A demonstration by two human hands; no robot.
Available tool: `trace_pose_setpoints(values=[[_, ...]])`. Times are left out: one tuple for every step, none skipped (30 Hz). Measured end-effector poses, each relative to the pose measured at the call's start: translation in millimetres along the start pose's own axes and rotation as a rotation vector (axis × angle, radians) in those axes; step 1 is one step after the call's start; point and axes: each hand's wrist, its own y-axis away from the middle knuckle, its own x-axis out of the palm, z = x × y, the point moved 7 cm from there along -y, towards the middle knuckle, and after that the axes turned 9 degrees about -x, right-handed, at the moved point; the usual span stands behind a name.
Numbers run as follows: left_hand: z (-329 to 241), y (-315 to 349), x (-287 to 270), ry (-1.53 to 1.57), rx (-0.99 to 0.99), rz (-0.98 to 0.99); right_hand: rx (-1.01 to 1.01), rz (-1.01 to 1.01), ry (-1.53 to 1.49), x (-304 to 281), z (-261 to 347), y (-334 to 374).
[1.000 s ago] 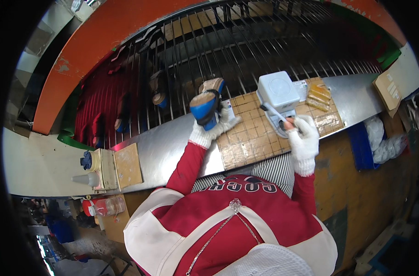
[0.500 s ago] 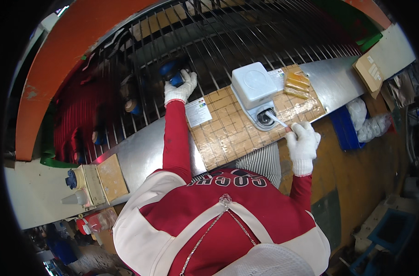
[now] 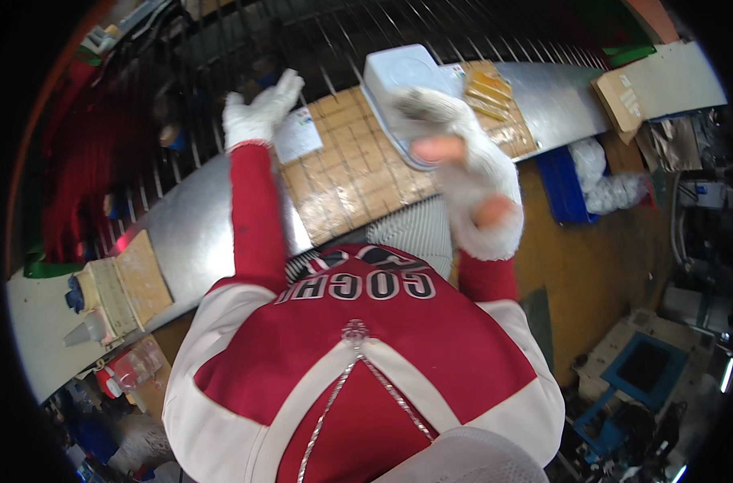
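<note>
My left hand (image 3: 262, 114), in a white glove, is over the metal bars beside a white printed card (image 3: 297, 135). Its fingers are spread and nothing shows in its grasp. My right hand (image 3: 483, 173), gloved with bare fingertips poking out, is raised in front of a pale white-blue square container (image 3: 395, 66). Motion smears its fingers, and I cannot make out anything between them. This hand covers the container's lower part. The container stands on a taped cardboard sheet (image 3: 334, 161) with a dark grid of lines.
Amber-coloured blocks (image 3: 489, 90) lie on the cardboard's right end. Long metal bars (image 3: 326, 48) run beyond the steel ledge (image 3: 191, 225). Right of the bench is a blue bin (image 3: 564, 187) with clear plastic bags. A cardboard box (image 3: 620, 105) sits at the right, a clear cup (image 3: 84, 332) at the left.
My left hand has drawn back from a dark blue object on the bars, its fingers now spread. My right hand has left the white stick at the container and risen. The whole view has shifted.
</note>
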Motion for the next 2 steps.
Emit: trace_pose_setpoints(values=[[12, 24, 1, -0.009, -0.018, 0.102, -0.187, 0.078, -0.361, 27, 18, -14], [25, 47, 6, -0.025, -0.042, 0.234, -0.418, 0.175, -0.665, 57, 28, -31]])
